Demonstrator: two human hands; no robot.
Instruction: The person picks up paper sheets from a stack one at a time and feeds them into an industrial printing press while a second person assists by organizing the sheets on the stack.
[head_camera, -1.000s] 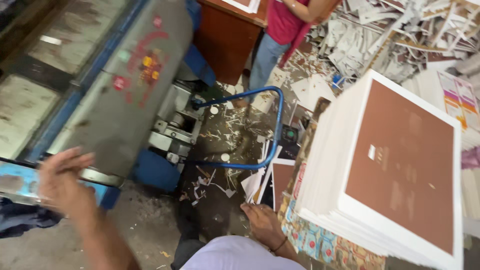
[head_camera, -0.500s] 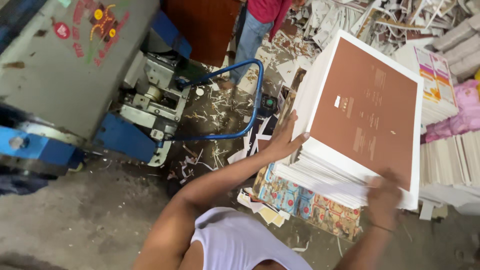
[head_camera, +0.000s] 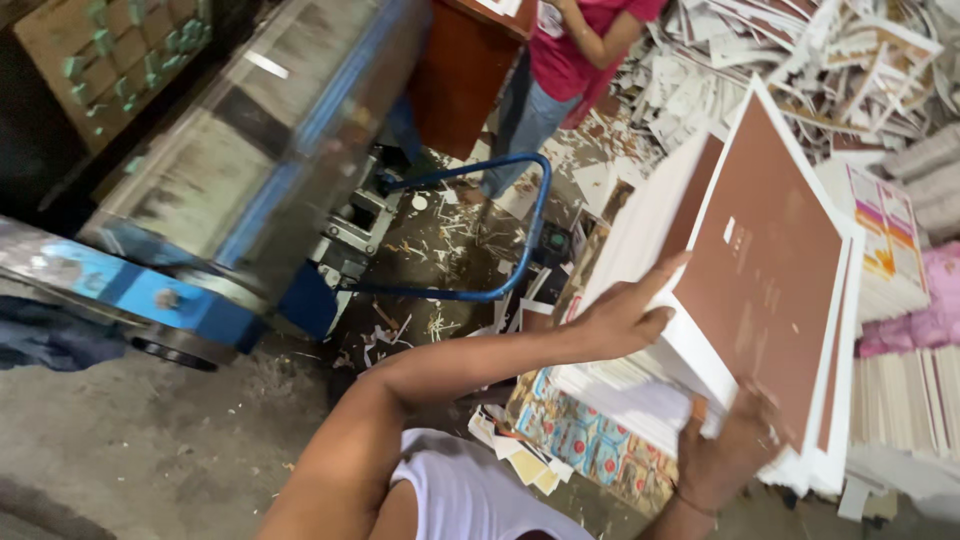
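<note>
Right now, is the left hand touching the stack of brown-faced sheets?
Touching. The head view shows the left hand pressed flat against the side of the stack of brown-faced sheets, with no gap. The right hand grips its lower edge.

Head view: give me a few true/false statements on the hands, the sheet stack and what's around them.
1. Both hands grip the stack of brown-faced sheets. True: left hand on its side, right hand at its near corner.
2. The stack lies flat. False: it is tilted up.
3. A blue tube handle stands left of the stack. True.
4. The person in the red top holds the stack too. False: that person stands apart, farther back.
</note>
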